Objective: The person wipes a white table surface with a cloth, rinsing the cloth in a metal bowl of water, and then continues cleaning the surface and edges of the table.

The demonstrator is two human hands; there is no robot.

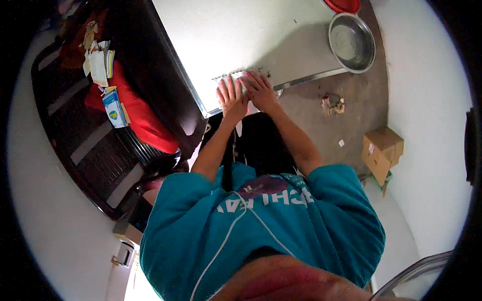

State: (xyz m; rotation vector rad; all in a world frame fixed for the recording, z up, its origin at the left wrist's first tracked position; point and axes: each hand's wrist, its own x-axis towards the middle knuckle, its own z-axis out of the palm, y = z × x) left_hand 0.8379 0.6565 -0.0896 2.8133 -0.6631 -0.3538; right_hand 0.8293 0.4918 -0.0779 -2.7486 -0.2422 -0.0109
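Near the front edge of a white tabletop (226, 34) with metal edging lies a crumpled white cloth or paper (237, 74). My left hand (231, 98) rests palm down on it, fingers spread and pointing away from me. Just to the right, my right hand (260, 92) also lies flat, fingers slightly apart and angled to the left, covering the right part of the white piece. The thumbs are close together. Small dark specks show on the tabletop beside the right fingertips. Both palms hide much of the white piece.
A metal basin (352, 43) stands at the table's right corner, below a red container (343, 5). A dark wooden bench (90, 143) at left bears a red cushion (139, 113) and several booklets (115, 109). Litter (333, 104) and a cardboard box (382, 150) are on the floor.
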